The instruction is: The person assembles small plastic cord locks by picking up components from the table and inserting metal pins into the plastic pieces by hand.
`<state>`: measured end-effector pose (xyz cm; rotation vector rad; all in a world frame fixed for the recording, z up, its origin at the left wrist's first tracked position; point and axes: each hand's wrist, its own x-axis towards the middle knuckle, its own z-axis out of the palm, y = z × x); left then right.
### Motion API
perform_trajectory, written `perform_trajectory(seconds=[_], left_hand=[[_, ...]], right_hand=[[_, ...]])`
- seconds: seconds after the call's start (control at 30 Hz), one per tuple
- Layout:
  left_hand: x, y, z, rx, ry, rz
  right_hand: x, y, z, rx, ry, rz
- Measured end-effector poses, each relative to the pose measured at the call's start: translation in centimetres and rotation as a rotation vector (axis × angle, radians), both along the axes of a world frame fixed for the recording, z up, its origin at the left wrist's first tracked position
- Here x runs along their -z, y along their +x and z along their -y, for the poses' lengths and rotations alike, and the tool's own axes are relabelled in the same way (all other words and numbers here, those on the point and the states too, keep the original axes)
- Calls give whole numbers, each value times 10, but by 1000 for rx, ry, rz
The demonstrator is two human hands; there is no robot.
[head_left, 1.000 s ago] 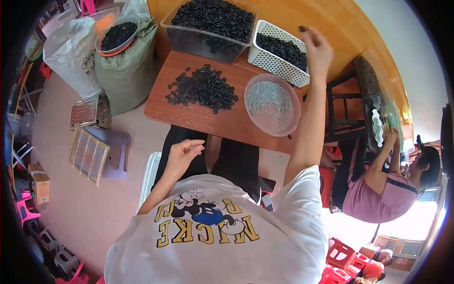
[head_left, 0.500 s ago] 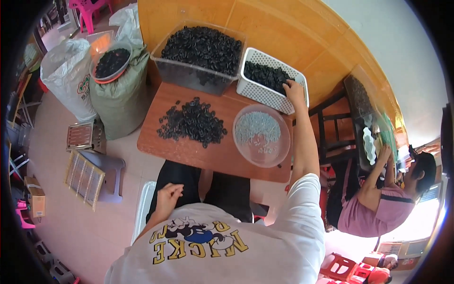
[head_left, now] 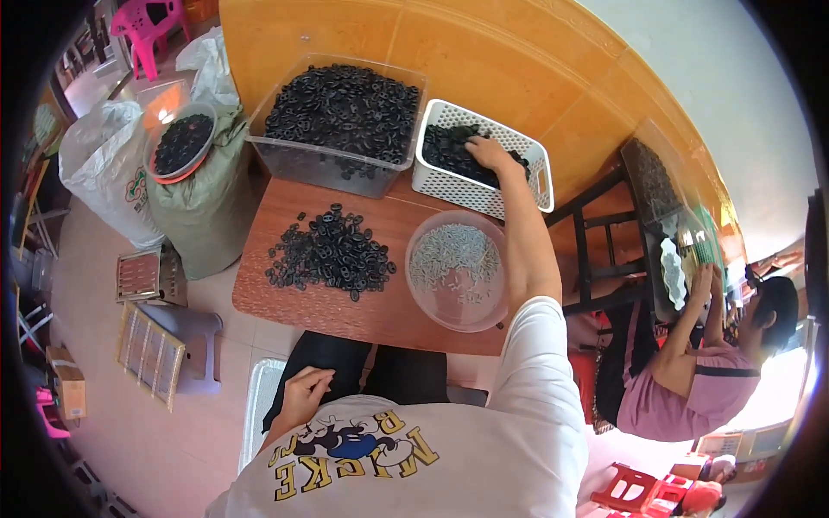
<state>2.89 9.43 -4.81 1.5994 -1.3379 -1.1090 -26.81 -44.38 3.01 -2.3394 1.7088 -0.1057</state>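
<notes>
My right hand point(head_left: 489, 153) reaches into a white perforated plastic basket point(head_left: 475, 195), its fingers stretched out onto the small black oval pieces point(head_left: 451, 148) inside. The fingertips are partly lost against the dark pieces, and I see nothing held. My left hand point(head_left: 302, 393) rests on my lap with its fingers curled together, nothing visible in them. A loose heap of black oval pieces with holes point(head_left: 332, 255) lies on the brown table point(head_left: 371, 326). Beside it stands a round clear tub point(head_left: 466, 312) of small silvery pins, nearest my right forearm.
A big clear bin point(head_left: 328, 164) full of black pieces stands at the table's back left. Large sacks point(head_left: 203, 216) stand on the left, one bearing a bowl of dark pieces point(head_left: 183, 145). At right a co-worker in a pink top point(head_left: 682, 388) works at another table.
My right hand has moved left within the white basket, from its right end toward the middle. My left hand stays on my lap. The whole view has shifted slightly.
</notes>
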Motion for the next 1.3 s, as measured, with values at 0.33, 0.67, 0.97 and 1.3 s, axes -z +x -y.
perform_trajectory(seconds=[0.33, 0.67, 0.97, 1.3], left_hand=[[2, 1, 3, 50, -35, -67], [7, 0, -7, 84, -62, -69], [6, 4, -4, 129, -56, -37], [15, 2, 0, 123, -56, -145]], right_hand=[[-57, -47, -53, -378, 398, 33], [-48, -24, -20, -108, -69, -249], [-36, 22, -16, -368, 215, 79], [-104, 93, -267, -175, 62, 684]])
